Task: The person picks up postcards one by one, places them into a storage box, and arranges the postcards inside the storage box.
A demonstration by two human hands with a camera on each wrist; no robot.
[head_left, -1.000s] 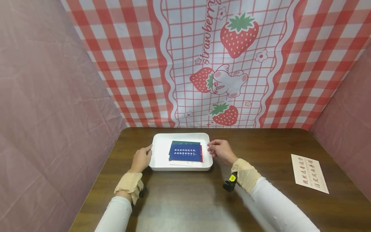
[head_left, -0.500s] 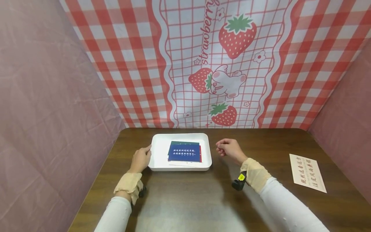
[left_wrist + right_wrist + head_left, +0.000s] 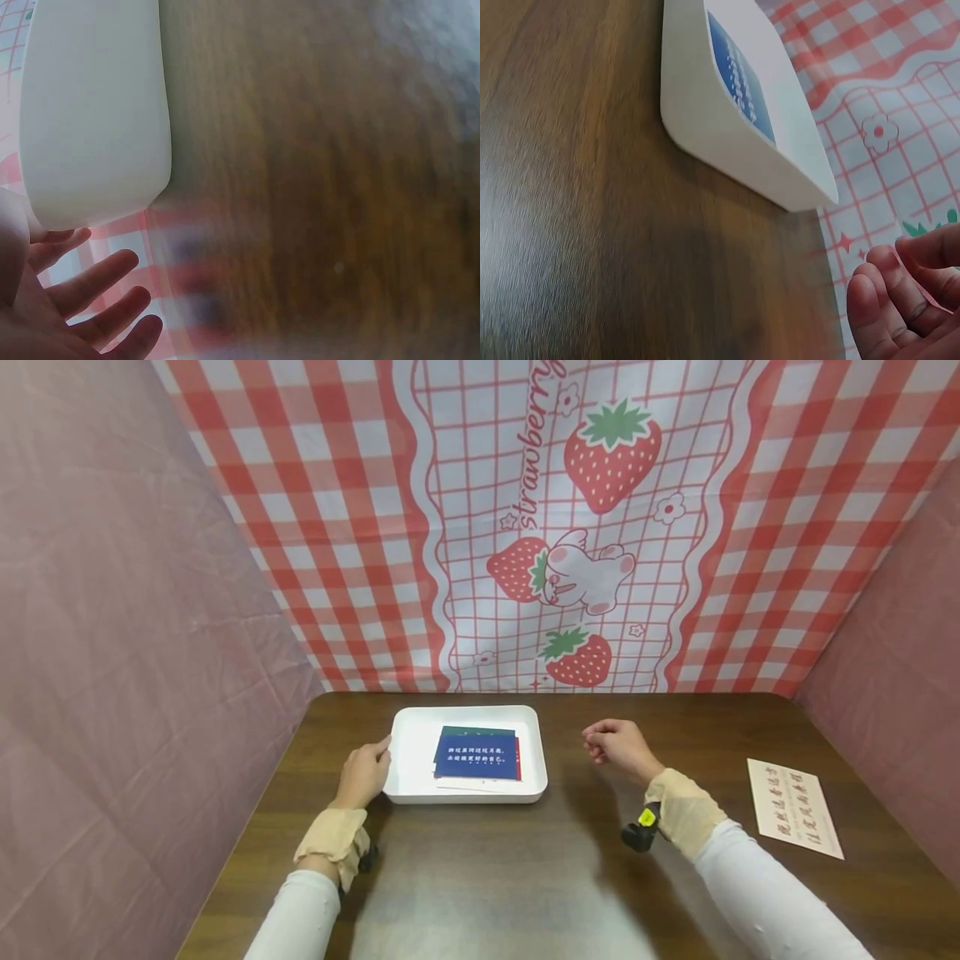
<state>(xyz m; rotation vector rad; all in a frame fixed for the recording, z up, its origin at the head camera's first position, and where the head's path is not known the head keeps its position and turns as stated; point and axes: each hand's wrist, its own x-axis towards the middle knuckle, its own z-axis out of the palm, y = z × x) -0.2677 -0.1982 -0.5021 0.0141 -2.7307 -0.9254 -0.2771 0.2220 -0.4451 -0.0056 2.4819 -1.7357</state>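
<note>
In the head view a shallow white tray (image 3: 408,777) stands on the table, holding a small pile of cards. On top lies a blue card (image 3: 477,757) with white Chinese writing; green and red edges of other cards show beneath it. My left hand (image 3: 363,774) touches the tray's left end; in the left wrist view several of its fingers (image 3: 97,281) spread loosely below the tray's end. Apart from the tray, to its right, my right hand (image 3: 618,747) hovers over the table with loosely bent fingers (image 3: 866,300) and nothing in them.
A cream card (image 3: 795,807) with brown Chinese writing lies at the right of the brown wooden table (image 3: 480,877). Behind the table hangs a red-and-white strawberry cloth (image 3: 480,552), with pink cloth (image 3: 150,610) at the left side.
My right hand has moved away from the tray's right edge, sliding rightward through the air toward the cream card. My left hand stays at the tray's left end; the cards keep their places.
</note>
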